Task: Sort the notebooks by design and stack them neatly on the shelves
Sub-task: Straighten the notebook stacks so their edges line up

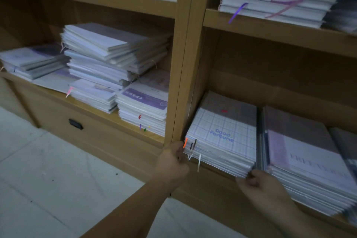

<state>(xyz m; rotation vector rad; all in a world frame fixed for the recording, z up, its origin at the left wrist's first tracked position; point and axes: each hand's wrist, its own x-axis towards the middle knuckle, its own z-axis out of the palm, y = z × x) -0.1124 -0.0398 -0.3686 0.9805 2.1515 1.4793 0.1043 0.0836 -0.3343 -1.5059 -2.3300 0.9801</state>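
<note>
Hidden, cropped, smeared
Fingertips of left hand (172,160) and right hand (259,189) tucked from sight at the near corners of the grid-cover stack (222,141); just right of the right hand, neighbouring stack (309,162) cropped by the edge, lettering blurred, perhaps unreadable.

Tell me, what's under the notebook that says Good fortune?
More notebooks, stacked on the shelf. Only their page edges and ribbon bookmarks show; their covers are hidden, so their designs cannot be told.

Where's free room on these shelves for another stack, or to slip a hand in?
Open headroom above the Good fortune stack and the neighbour stack; bare front strip of left-bay shelf. Crowded: slit between those stacks, left-bay piles.
</note>
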